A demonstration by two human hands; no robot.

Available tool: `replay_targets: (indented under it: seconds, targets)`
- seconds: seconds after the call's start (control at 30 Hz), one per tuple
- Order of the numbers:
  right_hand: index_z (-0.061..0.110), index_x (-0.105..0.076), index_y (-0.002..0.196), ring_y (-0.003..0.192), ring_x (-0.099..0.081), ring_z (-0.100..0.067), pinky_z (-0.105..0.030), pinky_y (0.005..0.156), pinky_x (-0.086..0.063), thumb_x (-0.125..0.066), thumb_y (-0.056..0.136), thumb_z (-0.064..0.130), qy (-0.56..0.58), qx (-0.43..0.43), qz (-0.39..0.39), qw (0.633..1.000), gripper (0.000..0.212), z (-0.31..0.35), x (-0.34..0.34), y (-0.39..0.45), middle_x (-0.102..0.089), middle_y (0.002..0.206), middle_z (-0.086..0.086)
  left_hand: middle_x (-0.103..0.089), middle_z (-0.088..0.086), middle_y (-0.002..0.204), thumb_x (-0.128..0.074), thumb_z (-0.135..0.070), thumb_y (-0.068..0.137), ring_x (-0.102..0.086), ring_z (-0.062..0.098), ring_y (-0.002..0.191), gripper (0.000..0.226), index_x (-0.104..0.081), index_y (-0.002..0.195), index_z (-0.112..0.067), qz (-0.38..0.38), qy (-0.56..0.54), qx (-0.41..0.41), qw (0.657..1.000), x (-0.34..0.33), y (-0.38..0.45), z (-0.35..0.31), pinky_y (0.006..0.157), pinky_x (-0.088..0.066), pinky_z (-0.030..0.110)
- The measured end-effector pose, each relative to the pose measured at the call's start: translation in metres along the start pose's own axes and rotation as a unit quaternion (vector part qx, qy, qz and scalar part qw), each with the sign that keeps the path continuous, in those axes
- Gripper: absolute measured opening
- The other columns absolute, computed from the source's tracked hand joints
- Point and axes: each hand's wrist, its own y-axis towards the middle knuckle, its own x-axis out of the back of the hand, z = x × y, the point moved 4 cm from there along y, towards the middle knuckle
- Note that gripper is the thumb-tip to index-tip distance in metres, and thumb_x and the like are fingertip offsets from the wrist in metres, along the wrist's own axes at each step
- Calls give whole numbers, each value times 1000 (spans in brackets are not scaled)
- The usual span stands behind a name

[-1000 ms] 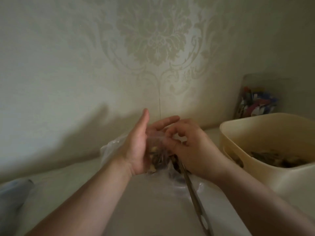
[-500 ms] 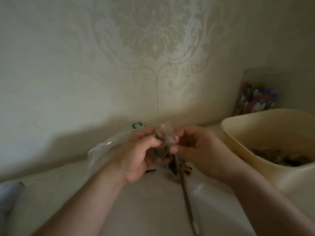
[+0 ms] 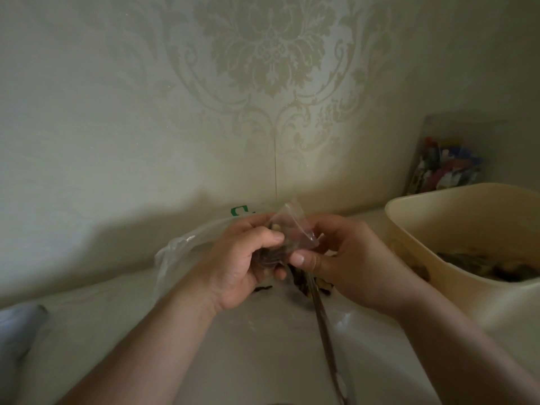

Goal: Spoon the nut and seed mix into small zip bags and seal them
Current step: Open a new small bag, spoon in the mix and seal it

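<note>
Both hands pinch one small zip bag (image 3: 287, 235) above the table (image 3: 254, 355) — left hand (image 3: 245, 264) curled round its filled bottom, right hand (image 3: 344, 258) gripping its top. Dim light blurs the mix inside. A spoon (image 3: 324, 331) runs off the bottom edge — the beige tub (image 3: 432, 229) is cropped at right.

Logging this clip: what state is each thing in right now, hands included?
small zip bag: partly filled, held up in both hands, top not visibly sealed.
left hand: grips the bag's filled lower part.
right hand: pinches the bag's top edge.
spoon: lying on the counter, unheld.
beige tub: open, mix at its bottom.
large plastic bag: lying crumpled behind the hands.
</note>
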Motion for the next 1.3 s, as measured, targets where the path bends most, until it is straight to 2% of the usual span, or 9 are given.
replay_targets:
  seconds: [0.07, 0.17, 0.3, 0.5, 0.63, 0.83, 1.0, 1.13, 1.3]
  targets:
    - [25, -75, 87, 69, -67, -13, -30, 62, -55, -82, 77, 32, -3, -8, -20, 1000, 14, 0, 1, 0, -76, 79, 4, -66, 11, 80, -64, -17, 84, -59, 15, 61, 16, -79, 90, -15, -6, 18, 11, 1000, 1, -1, 0, 42, -44, 24]
    - [10, -72, 79, 63, -66, -14, -39, 61, -56, -85, 71, 30, 10, 4, -42, 999, 25, 2, 5, -1, -75, 74, -7, -61, 9, 71, -71, -20, 88, -53, 14, 55, 13, -78, 94, -11, -17, 17, 26, 999, 1, -1, 0, 37, -39, 21]
    - [6, -72, 83, 68, -69, -13, -28, 64, -56, -82, 75, 17, 114, 13, -23, 993, 17, 5, 7, -1, -75, 76, -6, -65, 9, 75, -66, -24, 84, -57, 12, 52, 23, -74, 98, -8, -47, -40, 43, 997, 1, -1, -1, 36, -42, 21]
    - [30, -77, 87, 73, -67, -16, -26, 66, -57, -81, 80, 35, 128, -13, -65, 990, 10, 7, 16, -2, -71, 80, -1, -55, -1, 69, -70, -29, 79, -50, 8, 44, 19, -69, 91, -15, -67, -64, 54, 994, 6, -2, -5, 34, -37, 19]
    - [33, -74, 102, 92, -69, -17, -32, 72, -61, -84, 76, 51, -7, 16, -40, 999, 32, 6, 9, -3, -69, 102, 0, -62, 5, 69, -66, -25, 81, -52, 12, 47, 35, -66, 110, -6, -48, -41, 41, 997, -2, -4, -5, 37, -43, 22]
    - [31, -77, 83, 98, -67, -19, -46, 79, -62, -83, 76, 54, -70, 78, -120, 987, 24, 8, 11, -1, -62, 104, 6, -74, 15, 91, -69, -31, 89, -73, 29, 68, 30, -65, 114, -14, 3, -21, 75, 997, -4, -5, 2, 62, -63, 39]
    - [32, -72, 74, 76, -70, -9, -25, 63, -56, -85, 64, 55, -98, 41, -164, 981, 28, 14, 12, -5, -73, 88, 9, -69, -1, 99, -92, -57, 66, -67, 14, 86, 58, -62, 102, -22, 111, 9, -11, 994, -17, -10, 2, 69, -54, 24]
    - [16, -72, 71, 62, -68, -7, -20, 56, -54, -87, 62, 40, -20, -30, -141, 989, 30, 10, 9, -2, -75, 70, 1, -75, 10, 94, -95, -39, 72, -71, 22, 76, 37, -69, 94, -24, 9, 173, -114, 978, -13, -6, 4, 65, -56, 35]
    - [18, -74, 76, 62, -67, -12, -17, 55, -51, -84, 77, 34, -39, -47, -140, 988, 19, 8, 14, -2, -74, 70, 2, -80, 8, 84, -85, -25, 78, -77, 25, 78, 23, -79, 98, -18, -38, 198, -134, 970, -12, -9, 1, 74, -63, 43]
